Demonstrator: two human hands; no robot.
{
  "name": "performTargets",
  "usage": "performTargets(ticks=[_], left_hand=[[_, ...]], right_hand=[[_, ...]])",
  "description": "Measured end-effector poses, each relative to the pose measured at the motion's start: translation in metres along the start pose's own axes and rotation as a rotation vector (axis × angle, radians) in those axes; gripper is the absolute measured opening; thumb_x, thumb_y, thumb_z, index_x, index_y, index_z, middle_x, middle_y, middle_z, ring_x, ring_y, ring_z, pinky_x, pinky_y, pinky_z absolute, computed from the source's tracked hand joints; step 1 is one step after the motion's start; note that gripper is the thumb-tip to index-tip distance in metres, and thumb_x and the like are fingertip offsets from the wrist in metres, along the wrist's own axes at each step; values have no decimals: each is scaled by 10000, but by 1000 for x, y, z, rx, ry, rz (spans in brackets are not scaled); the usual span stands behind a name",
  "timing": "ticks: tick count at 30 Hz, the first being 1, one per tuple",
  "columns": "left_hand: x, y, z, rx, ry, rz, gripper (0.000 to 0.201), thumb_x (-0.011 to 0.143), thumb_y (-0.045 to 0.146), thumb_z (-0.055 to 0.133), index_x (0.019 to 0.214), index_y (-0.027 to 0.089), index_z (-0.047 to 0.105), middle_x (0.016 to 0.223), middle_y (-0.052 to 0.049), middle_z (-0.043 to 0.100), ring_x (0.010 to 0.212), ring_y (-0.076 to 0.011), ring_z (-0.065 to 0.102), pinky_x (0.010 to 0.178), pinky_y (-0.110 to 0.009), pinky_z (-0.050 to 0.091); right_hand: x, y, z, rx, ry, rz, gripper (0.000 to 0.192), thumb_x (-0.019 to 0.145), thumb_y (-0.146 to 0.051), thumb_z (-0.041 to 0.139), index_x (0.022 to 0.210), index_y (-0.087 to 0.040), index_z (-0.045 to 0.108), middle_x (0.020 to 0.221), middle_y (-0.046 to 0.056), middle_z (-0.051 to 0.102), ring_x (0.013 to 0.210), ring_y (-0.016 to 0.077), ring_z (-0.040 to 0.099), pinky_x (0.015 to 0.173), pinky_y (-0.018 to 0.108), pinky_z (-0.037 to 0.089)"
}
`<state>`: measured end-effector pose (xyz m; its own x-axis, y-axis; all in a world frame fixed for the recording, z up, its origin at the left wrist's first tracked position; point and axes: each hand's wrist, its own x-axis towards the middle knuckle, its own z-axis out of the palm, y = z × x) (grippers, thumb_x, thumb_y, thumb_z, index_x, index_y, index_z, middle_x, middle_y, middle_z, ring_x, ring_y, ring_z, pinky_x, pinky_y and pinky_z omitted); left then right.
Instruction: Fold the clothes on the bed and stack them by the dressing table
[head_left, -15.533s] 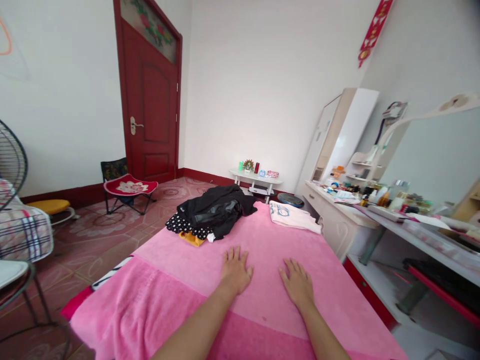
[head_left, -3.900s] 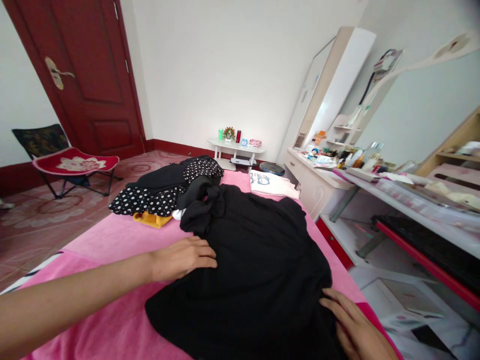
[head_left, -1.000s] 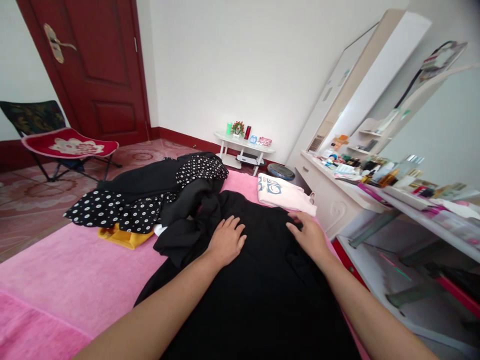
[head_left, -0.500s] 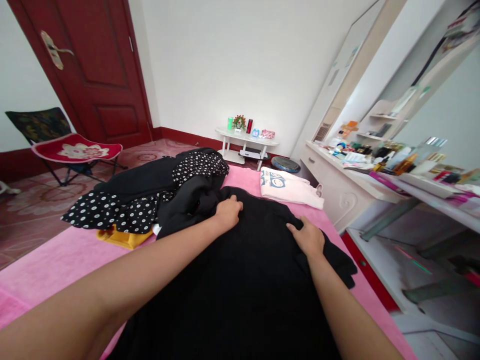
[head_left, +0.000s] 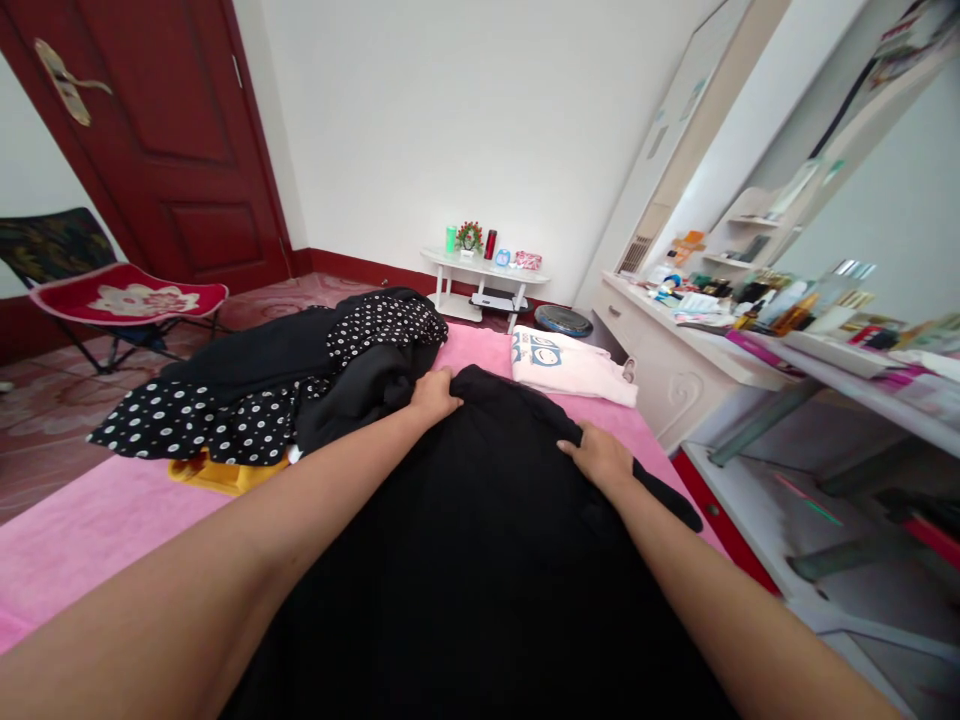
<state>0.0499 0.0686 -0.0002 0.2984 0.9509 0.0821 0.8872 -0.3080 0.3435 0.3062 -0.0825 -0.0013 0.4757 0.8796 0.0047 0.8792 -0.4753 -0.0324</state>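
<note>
A large black garment [head_left: 495,540] lies spread in front of me on a pink bed cover [head_left: 480,350]; its exact kind is hard to make out. My left hand [head_left: 435,397] is closed on its far edge, left of the middle. Farther right, my right hand [head_left: 604,455] grips the same edge, thumb on top of the cloth. Between the hands the fabric rises a little in a fold. Just left of my left hand is a heap of dark clothes [head_left: 247,350], part black and part white-dotted, with a yellow cloth [head_left: 225,474] under it.
A folded pale pink garment with a blue print [head_left: 577,368] lies at the bed's far right. A dressing table [head_left: 675,330] crowded with bottles stands to the right. Beyond the bed are a small white table [head_left: 487,268] and a folding chair [head_left: 127,300].
Both hands have lifted the garment's far edge slightly and drawn it taut. My left hand has shifted outward to the edge's left corner. The view has turned a little to the right.
</note>
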Motion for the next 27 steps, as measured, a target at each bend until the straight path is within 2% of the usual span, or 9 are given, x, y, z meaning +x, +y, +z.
performTargets(ticks=[2,5,7,11,15,18,21,24,27], left_hand=[[1,4,-6,5,57,-16,414,743,397,675,1084,217,526,1091,-74,622,1029,-251,594,846,-299,464],[8,16,-12,13,208,29,349,780,327,638,1084,235,496,1076,-66,602,998,-249,602,832,-316,471],[13,23,-8,27,284,78,296,811,226,581,1092,237,485,1107,-70,571,959,-235,616,819,-319,478],[20,26,21,48,267,68,370,820,70,467,1169,191,455,1211,-122,479,933,-222,624,812,-320,486],[32,18,52,31,317,144,495,846,118,452,1326,137,333,1330,-174,381,1067,-258,563,905,-347,456],[39,15,62,58,328,177,516,860,145,433,1360,121,309,1399,-177,331,1108,-271,533,946,-360,433],[37,13,62,94,280,196,518,881,168,399,1387,117,302,1470,-181,251,1123,-280,522,946,-372,433],[27,12,53,155,126,253,523,906,184,360,1422,148,287,1515,-163,185,1167,-281,501,952,-380,431],[10,18,36,243,-37,310,495,891,144,381,1385,162,384,1528,-144,179,1223,-294,462,967,-401,420]], right_hand=[[8,2,-14,-59,34,-6,404,818,-513,535,1069,-200,587,1002,116,671,960,296,622,705,350,440],[27,5,-34,-122,131,19,409,818,-523,539,1055,-192,573,1005,125,657,951,301,616,696,351,431],[40,6,-37,-162,200,32,389,832,-491,535,1067,-180,549,992,128,647,929,300,611,692,352,419],[52,6,-7,-260,391,-22,325,849,-323,545,1120,-154,487,1067,145,586,993,287,549,766,361,371],[56,11,31,-226,444,36,316,888,-263,442,1179,-139,440,1096,161,549,1010,282,513,790,365,341],[61,16,40,-198,431,23,359,898,-258,393,1235,-138,416,1143,166,538,1060,296,495,827,383,337],[67,20,37,-163,272,14,384,923,-245,299,1272,-144,422,1173,174,545,1085,293,509,866,408,345],[71,22,29,-131,93,53,435,929,-265,278,1336,-168,394,1250,179,521,1152,296,494,915,440,346],[62,8,15,-122,51,135,482,896,-273,361,1361,-152,390,1364,224,421,1263,361,390,956,533,310]])
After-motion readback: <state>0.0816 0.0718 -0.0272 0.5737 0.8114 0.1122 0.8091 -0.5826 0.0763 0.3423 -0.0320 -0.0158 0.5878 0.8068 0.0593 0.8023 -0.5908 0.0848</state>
